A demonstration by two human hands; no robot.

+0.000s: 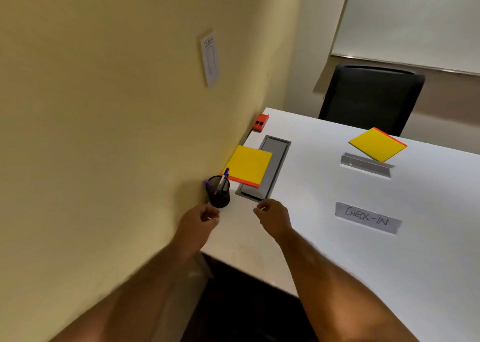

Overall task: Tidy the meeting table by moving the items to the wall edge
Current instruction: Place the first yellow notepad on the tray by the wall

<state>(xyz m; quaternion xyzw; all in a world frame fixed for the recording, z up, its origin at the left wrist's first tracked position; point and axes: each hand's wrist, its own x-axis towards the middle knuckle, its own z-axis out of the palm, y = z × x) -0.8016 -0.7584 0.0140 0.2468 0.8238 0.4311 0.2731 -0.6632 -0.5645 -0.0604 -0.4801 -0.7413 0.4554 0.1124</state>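
Hands hover over the white desk near the wall: left hand and right hand loosely curled, grasping nothing. Beyond them: pen cup, yellow pad, orange stapler against the wall.

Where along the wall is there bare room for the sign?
Bare table along the wall between the red box and the yellow pad. Crowded nearer: pen cup, pad and grey hatch sit together.
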